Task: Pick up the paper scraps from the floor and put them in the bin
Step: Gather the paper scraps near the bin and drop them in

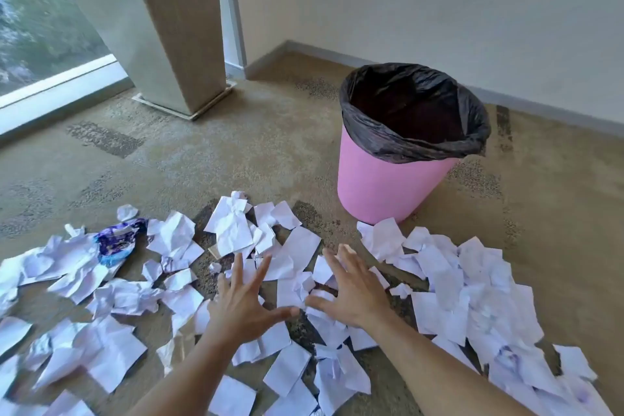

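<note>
We reach both hands down over the paper scraps [297, 267] strewn across the carpet [236, 152], fingers spread wide and holding nothing. The left hand [244, 306] and the right hand [351, 290] hover side by side, thumbs pointing toward each other, with a small cluster of crumpled pieces lying between and just ahead of them. The litter runs in a broad band from left to right across our view, thickest at the right. The pink bin [388, 186], lined with a black bag [418, 142] and apparently empty, stands upright ahead and to the right, just beyond the far edge of the scraps. The right hand is the nearer of the two to it. We judge that a gathered handful must travel forward and rightward to clear the rim.
</note>
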The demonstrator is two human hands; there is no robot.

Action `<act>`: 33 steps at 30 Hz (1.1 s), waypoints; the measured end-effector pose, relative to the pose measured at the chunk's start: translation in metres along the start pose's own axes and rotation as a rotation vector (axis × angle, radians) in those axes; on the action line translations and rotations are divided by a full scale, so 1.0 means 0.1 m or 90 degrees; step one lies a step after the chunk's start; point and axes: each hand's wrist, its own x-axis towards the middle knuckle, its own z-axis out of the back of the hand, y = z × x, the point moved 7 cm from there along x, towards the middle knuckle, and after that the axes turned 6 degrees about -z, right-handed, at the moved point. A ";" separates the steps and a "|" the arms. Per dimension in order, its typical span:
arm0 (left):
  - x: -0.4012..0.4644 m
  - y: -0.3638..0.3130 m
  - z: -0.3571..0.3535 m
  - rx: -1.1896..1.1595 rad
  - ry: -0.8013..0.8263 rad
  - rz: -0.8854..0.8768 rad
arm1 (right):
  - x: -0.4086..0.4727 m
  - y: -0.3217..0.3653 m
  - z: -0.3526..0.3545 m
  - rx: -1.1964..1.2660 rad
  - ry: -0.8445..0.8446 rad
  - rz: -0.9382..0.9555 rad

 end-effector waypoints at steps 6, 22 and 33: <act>-0.02 -0.01 -0.18 0.065 0.008 0.016 | -0.08 0.07 -0.18 -0.060 0.029 0.037; 0.08 -0.24 -0.35 -0.038 -0.098 -0.016 | -0.22 0.01 -0.24 0.350 0.023 0.014; 0.01 -0.90 0.20 -0.607 -0.138 0.038 | -0.44 -0.26 0.63 0.869 0.004 -0.063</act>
